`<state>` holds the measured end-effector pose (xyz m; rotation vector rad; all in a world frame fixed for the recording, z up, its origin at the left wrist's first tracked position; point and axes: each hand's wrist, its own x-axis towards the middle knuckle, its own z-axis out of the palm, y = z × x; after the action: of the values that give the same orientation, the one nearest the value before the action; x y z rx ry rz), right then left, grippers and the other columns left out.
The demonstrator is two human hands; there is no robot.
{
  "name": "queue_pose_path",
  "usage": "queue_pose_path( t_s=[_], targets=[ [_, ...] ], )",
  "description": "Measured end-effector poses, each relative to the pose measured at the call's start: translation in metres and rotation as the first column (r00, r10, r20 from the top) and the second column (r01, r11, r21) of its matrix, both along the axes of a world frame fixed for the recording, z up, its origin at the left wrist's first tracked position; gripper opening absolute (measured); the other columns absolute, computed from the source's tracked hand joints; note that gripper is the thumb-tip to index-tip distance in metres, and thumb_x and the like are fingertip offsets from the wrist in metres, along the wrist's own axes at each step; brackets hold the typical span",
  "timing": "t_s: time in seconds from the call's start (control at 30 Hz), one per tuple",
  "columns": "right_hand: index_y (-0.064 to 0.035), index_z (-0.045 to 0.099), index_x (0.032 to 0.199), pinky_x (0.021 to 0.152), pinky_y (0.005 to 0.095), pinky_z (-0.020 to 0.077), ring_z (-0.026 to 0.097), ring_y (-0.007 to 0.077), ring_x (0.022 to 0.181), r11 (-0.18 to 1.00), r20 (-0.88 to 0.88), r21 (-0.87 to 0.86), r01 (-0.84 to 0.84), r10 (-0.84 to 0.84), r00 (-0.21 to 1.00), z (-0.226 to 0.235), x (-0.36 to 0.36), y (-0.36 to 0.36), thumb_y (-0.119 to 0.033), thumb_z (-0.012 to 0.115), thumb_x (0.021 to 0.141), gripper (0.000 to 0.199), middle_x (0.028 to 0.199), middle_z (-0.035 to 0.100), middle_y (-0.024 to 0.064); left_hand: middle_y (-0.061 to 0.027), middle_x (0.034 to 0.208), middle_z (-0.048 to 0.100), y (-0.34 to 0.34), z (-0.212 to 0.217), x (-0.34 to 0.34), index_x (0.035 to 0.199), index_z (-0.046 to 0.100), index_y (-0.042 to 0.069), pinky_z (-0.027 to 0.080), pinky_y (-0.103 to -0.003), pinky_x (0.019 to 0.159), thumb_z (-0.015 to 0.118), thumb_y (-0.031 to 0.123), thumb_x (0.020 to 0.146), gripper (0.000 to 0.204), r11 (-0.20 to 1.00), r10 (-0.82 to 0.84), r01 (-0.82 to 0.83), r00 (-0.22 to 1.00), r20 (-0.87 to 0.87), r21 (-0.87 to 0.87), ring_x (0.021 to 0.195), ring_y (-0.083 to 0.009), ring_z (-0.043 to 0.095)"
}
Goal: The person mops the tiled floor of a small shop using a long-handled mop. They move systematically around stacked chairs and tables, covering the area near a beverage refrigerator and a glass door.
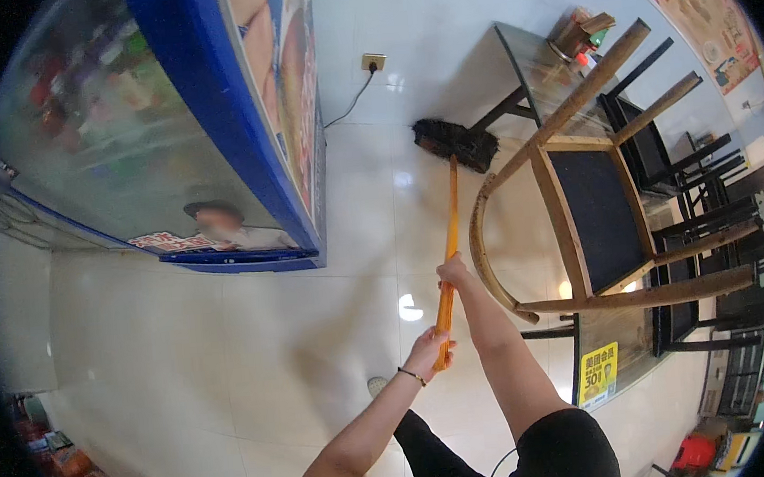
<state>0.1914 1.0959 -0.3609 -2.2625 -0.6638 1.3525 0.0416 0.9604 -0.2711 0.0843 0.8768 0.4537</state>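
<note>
In the head view, a broom with an orange handle (449, 224) is held out ahead of the person by both hands. The left hand (429, 351) is wrapped around the near end of the handle, a dark band at its wrist. The right hand (453, 273) is closed on the handle just above, further along toward the head, so that the two hands sit close together, one after the other on the shaft. The dark bristle head (455, 143) is set down on the pale tiled floor (228, 340), just in front of the leg of a table (512, 67) that stands against the wall.

A wooden chair (595, 213) with a dark seat is seen upturned at the right, its legs pointing outward; it appears to be resting on a glass-topped table, though the fisheye bend makes that hard to confirm. More dark chairs (691, 169) are stacked beyond it. To the left, a blue-framed glass-door cooler (211, 117) filled with drinks is seen, its cord running to a wall socket (373, 61). A yellow sticker (597, 374) is fixed low on the near table's front. Dark trousers and one pale shoe (376, 385) are visible at the lower edge.
</note>
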Motion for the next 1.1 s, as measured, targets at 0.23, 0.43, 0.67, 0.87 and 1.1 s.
queue_pose_path(
  t_s=[0.23,0.43,0.67,0.87,1.1],
  targets=[
    [0.0059,0.025,0.106,0.065,0.0352,0.0461,0.057,0.0253,0.074,0.607,0.304,-0.446,-0.657,0.794,0.527,-0.082,-0.024,-0.074,-0.017,0.051,0.072,0.049,0.08,0.056,0.0164,-0.0033,0.068,0.047,-0.093,-0.032,-0.037,0.096,0.045,0.008,0.037,-0.022,0.035,0.044,0.023,0.083,0.02,0.997,-0.059,0.069,0.97,-0.237,0.036,0.043,-0.0098,0.045],
    [0.0024,0.038,0.099,0.061,0.0331,0.0473,0.058,0.0214,0.076,0.583,0.114,-0.458,-0.671,0.787,0.606,-0.077,-0.122,-0.226,-0.027,0.048,0.074,0.04,0.074,0.058,0.0127,-0.0024,0.064,0.047,-0.246,-0.028,-0.138,0.1,0.046,0.007,0.037,-0.021,0.035,0.048,0.027,0.083,0.027,0.998,-0.039,0.053,0.96,-0.277,0.044,0.041,-0.0085,0.043],
    [0.0039,0.022,0.105,0.052,0.0344,0.0495,0.058,0.0254,0.07,0.753,-0.118,-0.461,-0.469,0.472,0.874,0.006,-0.276,-0.464,-0.027,0.065,0.067,0.065,0.082,0.051,0.0163,-0.0045,0.068,0.053,-0.473,0.034,-0.298,0.109,0.045,0.004,0.042,-0.023,0.044,0.052,0.024,0.08,0.035,0.977,-0.195,0.14,0.895,-0.402,-0.162,0.049,-0.0118,0.049],
    [0.0041,0.043,0.086,0.055,0.0303,0.0475,0.055,0.0207,0.066,0.909,-0.59,-0.379,0.173,-0.381,0.712,0.05,-0.378,-0.583,-0.02,0.062,0.07,0.035,0.072,0.052,0.0114,-0.002,0.064,0.052,-0.709,0.029,-0.466,0.099,0.053,0.006,0.043,-0.027,0.05,0.057,0.028,0.077,0.031,0.616,-0.147,0.737,0.457,-0.877,0.28,0.055,-0.0106,0.052],
    [-0.0024,0.048,0.076,0.052,0.0331,0.0469,0.052,0.0219,0.06,0.633,-0.574,-0.774,0.028,-0.72,0.391,-0.006,-0.469,-0.648,-0.01,0.059,0.072,0.014,0.067,0.05,0.0093,-0.0095,0.069,0.056,-0.658,0.186,-0.497,0.107,0.043,0.01,0.042,-0.031,0.044,0.058,0.023,0.074,0.038,0.632,-0.415,0.757,0.152,-0.897,-0.164,0.054,-0.016,0.054]
  ],
)
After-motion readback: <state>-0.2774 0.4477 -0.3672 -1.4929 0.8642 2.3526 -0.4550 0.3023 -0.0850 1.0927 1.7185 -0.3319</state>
